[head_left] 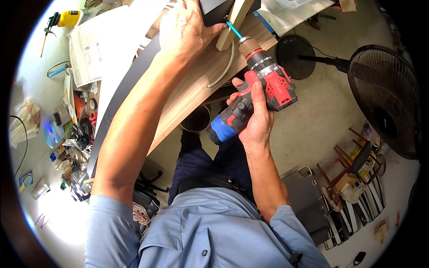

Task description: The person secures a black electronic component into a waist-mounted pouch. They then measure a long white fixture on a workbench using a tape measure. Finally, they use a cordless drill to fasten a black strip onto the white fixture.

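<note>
A red-and-black cordless drill (pixel 271 79) with a blue-wrapped base was held at the edge of the wood-grain tabletop (pixel 196 96), its handle encircled by the closed grip of the right hand (pixel 258 117). Pale lettering was borne by its red housing, white marks by its collar. Its slim teal bit (pixel 234 31) was pointed toward a pale wooden strip (pixel 240 10) and a matte black box (pixel 213 12). The left hand (pixel 185 35) was placed beside the box, thumb extended; its grip could not be told, the fingers being partly cut off. Dark print was carried by a whitish sheet (pixel 86 56).
</note>
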Demonstrator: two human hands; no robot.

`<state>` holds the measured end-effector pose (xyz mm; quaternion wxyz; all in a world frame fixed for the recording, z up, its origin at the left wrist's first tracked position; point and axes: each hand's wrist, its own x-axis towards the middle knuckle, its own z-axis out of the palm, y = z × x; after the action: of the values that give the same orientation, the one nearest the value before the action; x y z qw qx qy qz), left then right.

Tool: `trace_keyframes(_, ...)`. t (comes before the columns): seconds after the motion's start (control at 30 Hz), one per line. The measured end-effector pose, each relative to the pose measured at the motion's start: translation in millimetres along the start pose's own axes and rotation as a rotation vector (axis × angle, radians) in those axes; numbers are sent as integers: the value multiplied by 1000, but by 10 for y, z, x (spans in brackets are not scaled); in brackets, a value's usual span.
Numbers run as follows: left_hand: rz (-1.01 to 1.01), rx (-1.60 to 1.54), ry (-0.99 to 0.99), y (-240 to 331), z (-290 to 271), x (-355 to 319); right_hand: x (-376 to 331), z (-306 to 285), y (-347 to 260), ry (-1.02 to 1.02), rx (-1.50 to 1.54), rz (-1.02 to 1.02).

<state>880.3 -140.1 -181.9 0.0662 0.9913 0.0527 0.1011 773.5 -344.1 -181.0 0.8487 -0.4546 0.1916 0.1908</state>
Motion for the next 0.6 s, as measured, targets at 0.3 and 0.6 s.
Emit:
trace_keyframes(0.3,-30,-4,-33,18,-3,11,-2,44,30,38,36,-38)
trace_keyframes(0.6,-37,-38,9,-19,53,-24,-10,25,140,38,-162,-159)
